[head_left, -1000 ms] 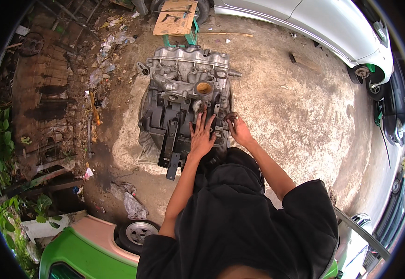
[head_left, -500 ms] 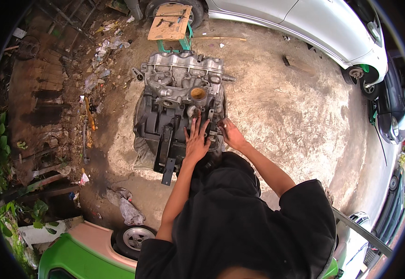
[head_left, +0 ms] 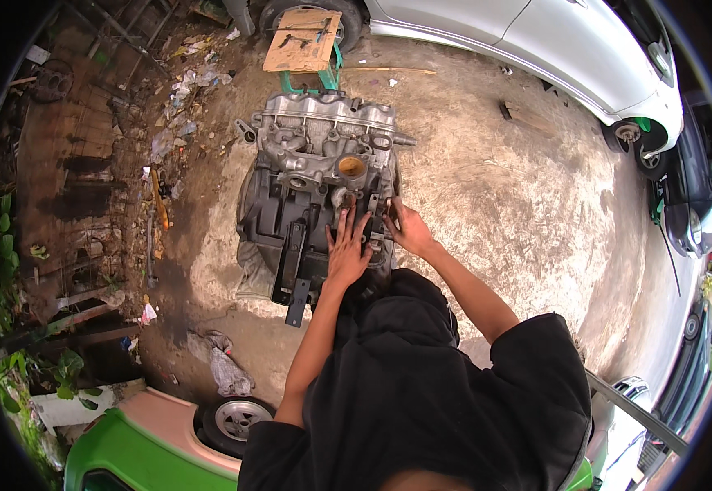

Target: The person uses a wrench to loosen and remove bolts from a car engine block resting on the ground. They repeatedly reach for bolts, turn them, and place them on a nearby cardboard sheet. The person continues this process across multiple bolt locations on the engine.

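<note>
A grey metal car engine [head_left: 307, 147] sits on the ground in front of me, its silver top with a round, rust-coloured opening [head_left: 350, 167] facing up. My left hand [head_left: 348, 254] rests on its dark near side with the fingers spread just below that opening. At the right edge of the engine, my right hand [head_left: 409, 229] has its fingers curled and pinched beside a small metal bracket [head_left: 373, 201]. Whatever lies between those fingertips is too small to make out. A long dark metal bracket [head_left: 292, 262] stands left of my left hand.
Beyond the engine, a green stool [head_left: 331, 78] carries a wooden board [head_left: 303, 41] with several tools. A silver car [head_left: 503, 33] stands at the back right. Litter [head_left: 184, 90] lies along the left. A green car body [head_left: 143, 450] with a wheel [head_left: 237, 421] is behind me at lower left.
My right hand has shifted slightly and its fingers have turned downward at the engine's right edge. The left hand stays in place on the engine.
</note>
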Tool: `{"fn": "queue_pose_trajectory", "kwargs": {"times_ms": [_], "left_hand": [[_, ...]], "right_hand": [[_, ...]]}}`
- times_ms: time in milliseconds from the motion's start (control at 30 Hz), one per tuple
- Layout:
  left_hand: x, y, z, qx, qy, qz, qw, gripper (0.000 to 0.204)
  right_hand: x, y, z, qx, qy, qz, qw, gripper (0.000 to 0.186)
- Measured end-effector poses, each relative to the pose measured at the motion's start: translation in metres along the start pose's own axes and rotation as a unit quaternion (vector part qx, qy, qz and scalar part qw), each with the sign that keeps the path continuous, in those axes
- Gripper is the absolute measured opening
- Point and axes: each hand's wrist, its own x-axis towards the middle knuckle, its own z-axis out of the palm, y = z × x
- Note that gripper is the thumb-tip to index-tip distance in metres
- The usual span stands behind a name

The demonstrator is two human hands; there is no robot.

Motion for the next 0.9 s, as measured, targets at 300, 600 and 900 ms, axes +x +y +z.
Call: {"fn": "queue_pose_trajectory", "kwargs": {"times_ms": [300,600,900], "left_hand": [[0.001,-0.002,0.0,0.021,-0.022,-0.004,1.0,0.076],[0.002,-0.002,0.003,0.013,-0.003,-0.004,1.0,0.079],[0.001,0.0,0.0,-0.001,0.002,-0.003,1.0,0.08]], "right_hand": [[-0.008,0.004,-0.002,-0.069,0.041,-0.13,0.988,0.036],[0.022,0.03,-0.002,0.106,0.008,0.02,0.994,0.029],[0.027,0.103,0.055,0.666,-0.031,0.453,0.592,0.014]]}}
